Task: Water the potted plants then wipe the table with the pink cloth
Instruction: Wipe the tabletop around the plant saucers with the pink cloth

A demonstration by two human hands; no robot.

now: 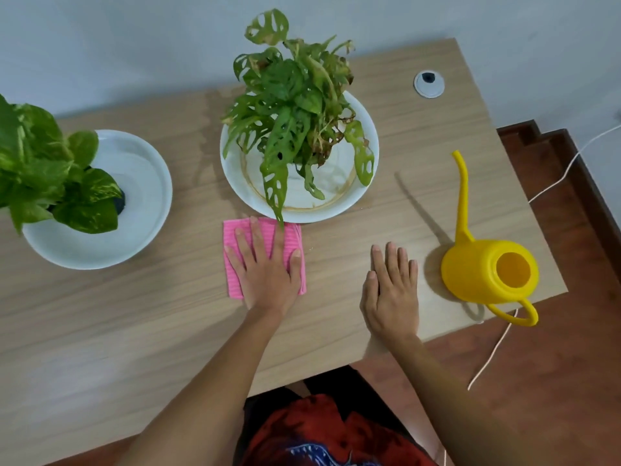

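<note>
Your left hand (268, 270) lies flat on the pink cloth (263, 257), fingers spread, palm pressing it to the bench (134, 331); not clenched round it, just pinning it down. Your right hand (391, 290) is released, flat on the bare wood just right of the cloth, holding nothing.

Cloth sits folded at mid-bench, its far edge just beside the near rim of the centre white dish (369, 153) w/ the holey-leaf plant (295, 105); one long leaf hangs over the rim and touches the cloth's far edge. Second plant (43, 173) in its own white dish (148, 183) is at the far left, well apart from the cloth. Yellow watering can (487, 270) stands upright at the right edge, near your right hand but not touching, handle poking out past the bench edge, spout aimed to the far side.

Progress, as a judgement: can is set down and both hands are off it, so watering looks done. A brownish ring shows in the centre dish, but I can't tell if there's fresh water in either dish or soil. A faint darker streak on the wood left of the centre dish could be damp or a shadow, can't say. Wiping looks barely begun: cloth is under your palm at one spot. Left to do: most of the bench, incl the near left, round both dishes and the area by the can
</note>
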